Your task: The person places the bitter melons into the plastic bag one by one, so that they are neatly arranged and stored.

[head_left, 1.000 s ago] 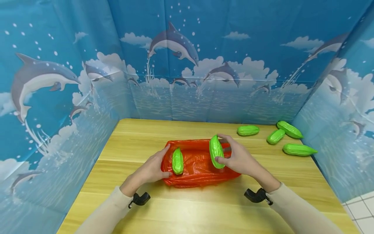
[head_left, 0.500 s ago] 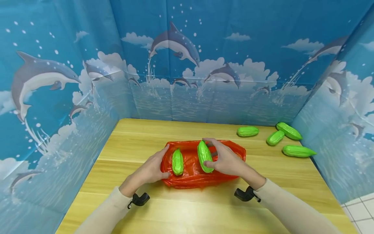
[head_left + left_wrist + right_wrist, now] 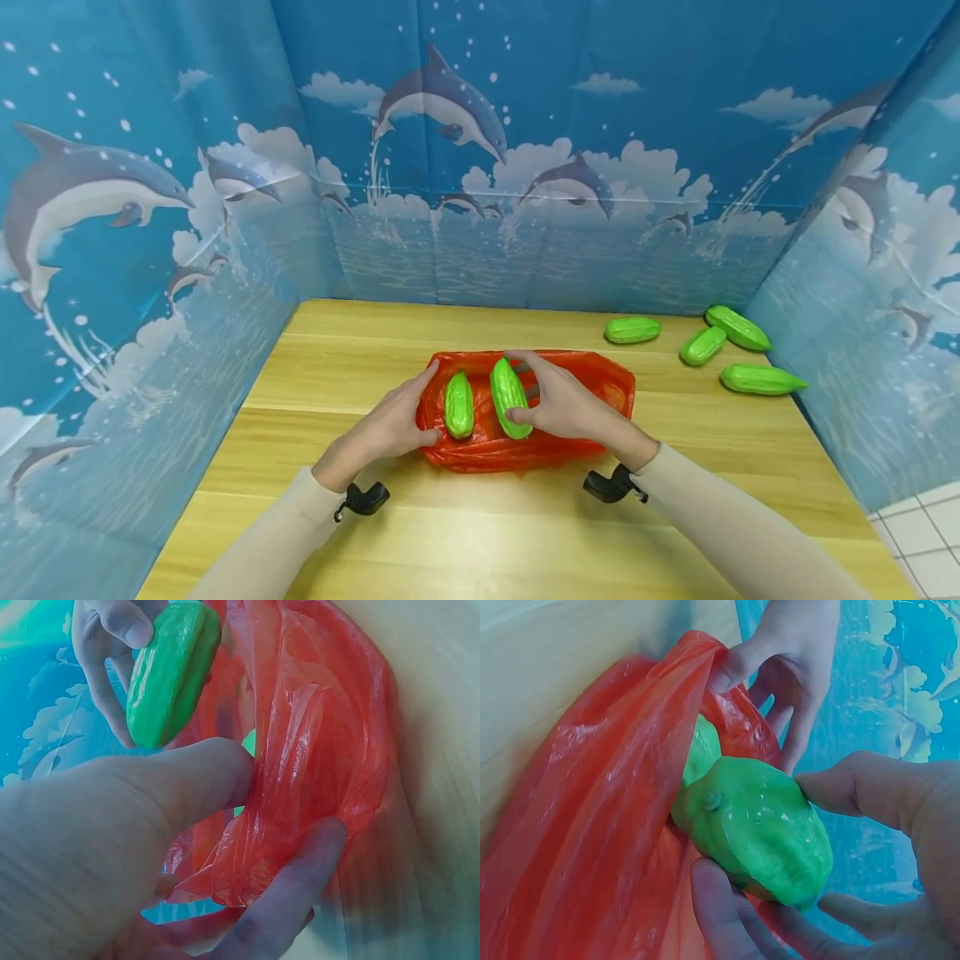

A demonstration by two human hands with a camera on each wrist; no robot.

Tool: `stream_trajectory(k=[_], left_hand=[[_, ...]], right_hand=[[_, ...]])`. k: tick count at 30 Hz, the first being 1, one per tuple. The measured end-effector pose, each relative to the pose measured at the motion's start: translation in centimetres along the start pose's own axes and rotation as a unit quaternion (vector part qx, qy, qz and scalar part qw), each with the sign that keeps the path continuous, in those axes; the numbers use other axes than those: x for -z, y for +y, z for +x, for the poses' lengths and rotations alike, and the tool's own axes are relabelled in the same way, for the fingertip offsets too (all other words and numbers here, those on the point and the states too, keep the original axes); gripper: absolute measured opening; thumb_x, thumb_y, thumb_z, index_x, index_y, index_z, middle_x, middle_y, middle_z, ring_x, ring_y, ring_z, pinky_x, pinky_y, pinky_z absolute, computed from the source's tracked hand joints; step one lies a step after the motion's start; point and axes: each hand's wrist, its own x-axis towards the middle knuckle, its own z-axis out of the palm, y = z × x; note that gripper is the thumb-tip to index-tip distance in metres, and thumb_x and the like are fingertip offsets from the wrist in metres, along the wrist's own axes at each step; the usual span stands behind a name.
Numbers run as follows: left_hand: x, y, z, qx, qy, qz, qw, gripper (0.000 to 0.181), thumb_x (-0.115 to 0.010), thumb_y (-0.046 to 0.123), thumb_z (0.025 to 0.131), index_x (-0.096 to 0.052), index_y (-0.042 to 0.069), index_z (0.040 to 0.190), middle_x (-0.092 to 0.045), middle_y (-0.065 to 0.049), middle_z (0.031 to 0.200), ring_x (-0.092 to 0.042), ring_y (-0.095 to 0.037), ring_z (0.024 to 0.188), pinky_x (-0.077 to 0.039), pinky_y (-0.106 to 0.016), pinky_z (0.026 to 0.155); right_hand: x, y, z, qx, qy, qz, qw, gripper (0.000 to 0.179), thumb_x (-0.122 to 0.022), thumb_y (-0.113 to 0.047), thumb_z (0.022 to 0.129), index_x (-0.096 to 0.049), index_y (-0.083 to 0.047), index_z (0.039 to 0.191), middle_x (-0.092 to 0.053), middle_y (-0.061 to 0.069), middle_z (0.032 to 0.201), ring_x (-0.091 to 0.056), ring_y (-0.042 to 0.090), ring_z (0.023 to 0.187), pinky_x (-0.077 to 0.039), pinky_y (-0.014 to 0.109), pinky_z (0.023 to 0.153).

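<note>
My right hand (image 3: pixel 564 405) holds a bright green bitter melon (image 3: pixel 507 400) between thumb and fingers, over the mouth of a red plastic bag (image 3: pixel 609 373). In the right wrist view the held melon's rounded end faces the camera, at the bag's edge. At the left end of the bag, my left hand (image 3: pixel 392 423) pinches the rim, thumb inside and fingers outside, as the left wrist view shows. A second bitter melon (image 3: pixel 459 407) lies in the bag near this hand; bag film hides most of it in the left wrist view.
Toward the back right of the wooden table (image 3: pixel 480 533), several more bitter melons lie loose, including a blunt one (image 3: pixel 632 330) and a pointed one (image 3: pixel 762 380). A blue dolphin-print curtain (image 3: pixel 480 250) surrounds the back and sides.
My right hand has moved left with its bitter melon, from the bag's right part to beside the melon inside. My left hand stays on the bag's left rim.
</note>
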Motion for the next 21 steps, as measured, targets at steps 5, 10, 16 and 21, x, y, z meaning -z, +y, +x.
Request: stream_trajectory(k=[5, 10, 16, 21], left_hand=[[-0.1, 0.2, 0.5, 0.001, -0.007, 0.0, 1.0, 0.118, -0.092, 0.013, 0.097, -0.018, 0.013, 0.189, -0.043, -0.027, 0.185, -0.049, -0.052, 0.167, -0.049, -0.067, 0.134], [0.0, 0.2, 0.7, -0.004, -0.004, -0.001, 1.0, 0.12, -0.094, 0.013, 0.096, -0.018, 0.012, 0.189, -0.043, -0.028, 0.184, -0.05, -0.053, 0.166, -0.049, -0.068, 0.133], [-0.2, -0.1, 0.8, -0.003, -0.006, -0.009, 0.9999, 0.119, -0.093, 0.014, 0.097, -0.017, 0.013, 0.189, -0.04, -0.026, 0.187, -0.047, -0.052, 0.169, -0.047, -0.067, 0.135], [-0.3, -0.2, 0.9, -0.005, -0.004, -0.01, 0.9999, 0.122, -0.095, 0.016, 0.096, -0.016, 0.014, 0.189, -0.041, -0.026, 0.186, -0.049, -0.052, 0.167, -0.049, -0.069, 0.133]], right_hand=[[-0.3, 0.1, 1.2, -0.006, -0.02, -0.003, 0.9998, 0.094, -0.091, -0.025, 0.103, -0.04, -0.009, 0.18, -0.063, 0.023, 0.165, -0.08, 0.037, 0.125, -0.071, 0.05, 0.099], [-0.5, 0.3, 2.5, -0.019, -0.036, -0.006, 0.9992, 0.093, -0.091, -0.025, 0.103, -0.041, -0.012, 0.18, -0.061, 0.023, 0.168, -0.079, 0.038, 0.128, -0.07, 0.052, 0.101], [-0.9, 0.7, 3.4, -0.019, -0.045, -0.033, 0.9982, 0.089, -0.09, -0.025, 0.104, -0.043, -0.009, 0.178, -0.062, 0.021, 0.17, -0.071, 0.039, 0.143, -0.063, 0.061, 0.116], [-1.2, 0.8, 3.9, -0.017, -0.047, -0.034, 0.9981, 0.089, -0.089, -0.024, 0.105, -0.042, -0.007, 0.178, -0.063, 0.022, 0.167, -0.071, 0.039, 0.141, -0.062, 0.061, 0.117]])
